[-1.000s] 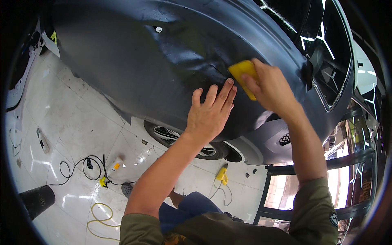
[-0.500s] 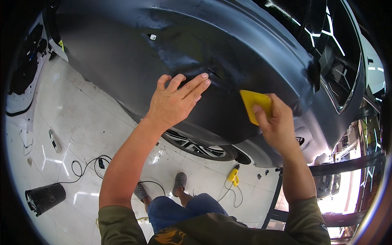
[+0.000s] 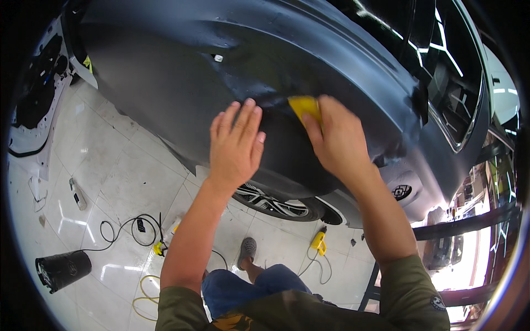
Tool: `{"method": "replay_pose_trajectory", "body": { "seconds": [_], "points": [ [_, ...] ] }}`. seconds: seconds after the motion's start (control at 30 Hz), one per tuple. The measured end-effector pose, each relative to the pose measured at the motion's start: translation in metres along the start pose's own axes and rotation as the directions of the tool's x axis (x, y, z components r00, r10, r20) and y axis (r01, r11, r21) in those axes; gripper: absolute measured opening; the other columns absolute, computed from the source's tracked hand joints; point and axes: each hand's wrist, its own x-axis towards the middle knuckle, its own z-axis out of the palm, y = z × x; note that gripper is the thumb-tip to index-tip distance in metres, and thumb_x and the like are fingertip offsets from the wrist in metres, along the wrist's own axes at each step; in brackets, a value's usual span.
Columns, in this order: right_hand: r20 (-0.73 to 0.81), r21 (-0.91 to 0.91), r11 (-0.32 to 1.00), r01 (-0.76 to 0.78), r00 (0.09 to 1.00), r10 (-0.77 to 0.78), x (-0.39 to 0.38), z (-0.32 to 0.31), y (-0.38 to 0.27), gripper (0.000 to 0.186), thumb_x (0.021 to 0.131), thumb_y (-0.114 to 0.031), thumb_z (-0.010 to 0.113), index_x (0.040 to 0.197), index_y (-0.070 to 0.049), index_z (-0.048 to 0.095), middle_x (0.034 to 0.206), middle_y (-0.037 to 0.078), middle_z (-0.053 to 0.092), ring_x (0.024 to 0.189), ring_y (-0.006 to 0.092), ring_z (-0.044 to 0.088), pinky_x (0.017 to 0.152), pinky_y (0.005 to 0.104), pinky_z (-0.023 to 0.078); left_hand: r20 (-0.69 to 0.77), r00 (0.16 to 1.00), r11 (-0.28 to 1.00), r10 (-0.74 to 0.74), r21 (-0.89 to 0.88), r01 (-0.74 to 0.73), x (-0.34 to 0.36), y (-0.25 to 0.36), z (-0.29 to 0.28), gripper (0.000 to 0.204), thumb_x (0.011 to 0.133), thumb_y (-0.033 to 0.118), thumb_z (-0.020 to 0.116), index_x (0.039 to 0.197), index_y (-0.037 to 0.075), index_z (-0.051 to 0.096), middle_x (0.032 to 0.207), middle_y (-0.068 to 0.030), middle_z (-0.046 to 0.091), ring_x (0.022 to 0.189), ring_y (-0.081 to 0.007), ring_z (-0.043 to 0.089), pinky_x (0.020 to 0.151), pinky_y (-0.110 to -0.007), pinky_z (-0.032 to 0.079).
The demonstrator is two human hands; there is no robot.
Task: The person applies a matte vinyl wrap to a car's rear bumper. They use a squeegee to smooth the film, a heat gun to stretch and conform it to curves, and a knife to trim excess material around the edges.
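A matte dark grey film (image 3: 165, 77) covers the curved side of a car, with wrinkles and a glossier patch above my hands. My left hand (image 3: 236, 144) lies flat against the film over the wheel, fingers stretched upward and slightly apart, holding nothing. To its right, my right hand (image 3: 341, 138) grips a yellow squeegee (image 3: 305, 106), thumb on its near face. The squeegee's left edge rests at or close to the film; motion blurs it a little. A small white clip-like piece (image 3: 218, 58) shows in a gap in the film, up and left of my fingers.
Below the panel is a wheel (image 3: 270, 199). On the tiled floor are a yellow heat gun (image 3: 318, 243) with its cord, a black bin (image 3: 63, 270), a bottle (image 3: 77, 194), and a black cable (image 3: 113, 234). A detached white panel (image 3: 36, 132) stands at far left.
My right hand has moved left and up with the squeegee, closer to my left hand. The left hand has shifted lower on the film, and its fingers now point more straight up.
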Motion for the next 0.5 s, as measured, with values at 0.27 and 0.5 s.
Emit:
{"method": "replay_pose_trajectory", "body": {
  "seconds": [0.27,0.5],
  "points": [
    [-0.088,0.200,0.953,-0.227,0.965,0.249,0.033,-0.036,-0.003,0.017,0.090,-0.015,0.062,0.097,-0.001,0.056,0.090,0.017,0.063,0.082,0.0296,0.065,0.069,0.0376,0.052,0.062,0.986,0.988,-0.154,-0.013,0.155,0.033,0.008,0.021,0.056,0.099,0.033,0.047,0.142,-0.002,0.042,0.147,-0.0209,0.042,0.140,-0.0401,0.033,0.115,-0.054,0.019],
    [0.236,0.949,0.053,-0.312,0.808,0.540,0.009,-0.045,0.017,0.029,0.091,-0.020,0.064,0.114,-0.002,0.059,0.104,0.006,0.066,0.094,0.0161,0.065,0.078,0.0311,0.052,0.029,0.974,0.975,-0.224,-0.002,0.224,0.067,0.001,0.042,0.072,0.099,0.039,0.045,0.148,-0.010,0.023,0.156,-0.0282,0.018,0.146,-0.0435,0.016,0.118,-0.052,0.013]
  ]
}}
